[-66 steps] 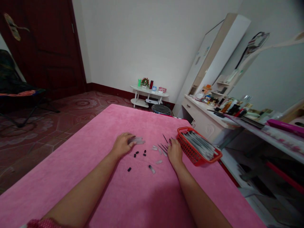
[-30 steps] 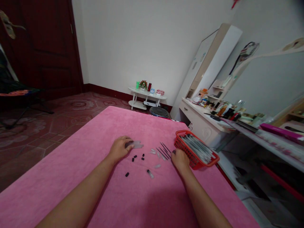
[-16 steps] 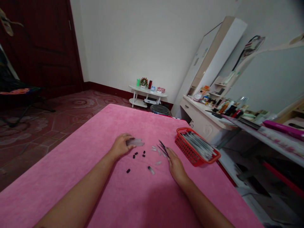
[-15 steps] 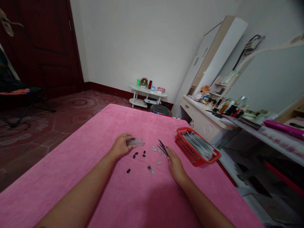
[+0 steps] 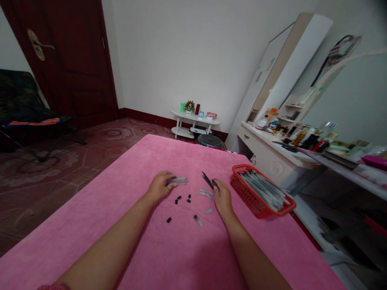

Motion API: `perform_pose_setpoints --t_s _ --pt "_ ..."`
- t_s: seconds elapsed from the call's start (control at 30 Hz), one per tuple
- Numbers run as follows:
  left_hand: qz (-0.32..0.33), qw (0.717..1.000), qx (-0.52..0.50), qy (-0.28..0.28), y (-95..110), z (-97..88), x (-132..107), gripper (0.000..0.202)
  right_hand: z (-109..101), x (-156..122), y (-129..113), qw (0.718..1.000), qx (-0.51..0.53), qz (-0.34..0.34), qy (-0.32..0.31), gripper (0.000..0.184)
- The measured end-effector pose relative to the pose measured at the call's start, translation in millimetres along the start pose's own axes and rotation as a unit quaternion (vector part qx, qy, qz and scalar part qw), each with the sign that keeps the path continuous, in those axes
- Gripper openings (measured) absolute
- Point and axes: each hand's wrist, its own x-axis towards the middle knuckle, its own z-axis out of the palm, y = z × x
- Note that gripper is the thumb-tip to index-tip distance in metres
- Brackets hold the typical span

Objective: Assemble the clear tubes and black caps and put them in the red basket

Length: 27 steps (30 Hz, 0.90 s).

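Observation:
My left hand (image 5: pixel 159 187) is closed around a small bundle of translucent pen barrels (image 5: pixel 181 181), whose ends point right over the pink cloth (image 5: pixel 145 245). In my right hand (image 5: pixel 223 198) are several dark, thin pen refills (image 5: pixel 207 179), slanting up and to the left. Clear pen caps (image 5: pixel 206 192) lie just left of that hand, and a single clear cap (image 5: pixel 208 211) rests nearer me. Small black plugs (image 5: pixel 179 197) are scattered between the hands. Closer to me lies a clear piece with a black end (image 5: pixel 198 220).
A red plastic basket (image 5: pixel 246 197) full of pen-like sticks (image 5: pixel 264 187) stands right of my right hand. Beyond the cloth's right edge is a dressing table (image 5: pixel 266 149) crowded with bottles. A low white stand (image 5: pixel 181 131) is against the far wall, and a folding chair (image 5: pixel 33 117) at left.
The whole view has shifted, so things appear farther right. Both hands keep hold of what they held; the refills in my right hand look more closely gathered.

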Motion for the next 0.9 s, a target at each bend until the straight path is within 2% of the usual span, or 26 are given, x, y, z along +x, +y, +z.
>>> perform_pose_setpoints --t_s 0.2,0.4,0.53,0.67,0.8,0.9 --pt "0.002 1.000 -0.018 0.008 3.5 -1.5 -0.1 0.019 -17.8 -4.2 -3.5 0.986 -0.163 0.043 -0.009 0.016" --pt "-0.002 0.999 -0.029 0.020 6.5 -0.8 -1.1 0.014 -16.7 -5.4 -5.3 0.976 -0.204 0.066 -0.023 0.011" --pt "0.010 0.999 -0.035 0.025 8.4 -1.9 -1.9 0.015 -16.4 -6.4 -1.6 0.979 -0.190 0.076 -0.008 0.010" --pt "0.021 0.998 -0.035 0.055 10.5 -5.6 -2.3 0.015 -21.4 -7.6 -3.8 0.988 -0.136 0.063 0.028 0.012" --pt "0.023 0.997 -0.030 0.067 12.1 -9.2 -2.1 0.016 -25.1 -9.8 -12.9 0.999 -0.018 -0.001 0.040 0.016" --pt "0.025 0.997 -0.022 0.077 11.9 -10.3 -2.1 0.019 -24.2 -11.2 -17.9 0.999 0.018 -0.041 0.025 0.015"
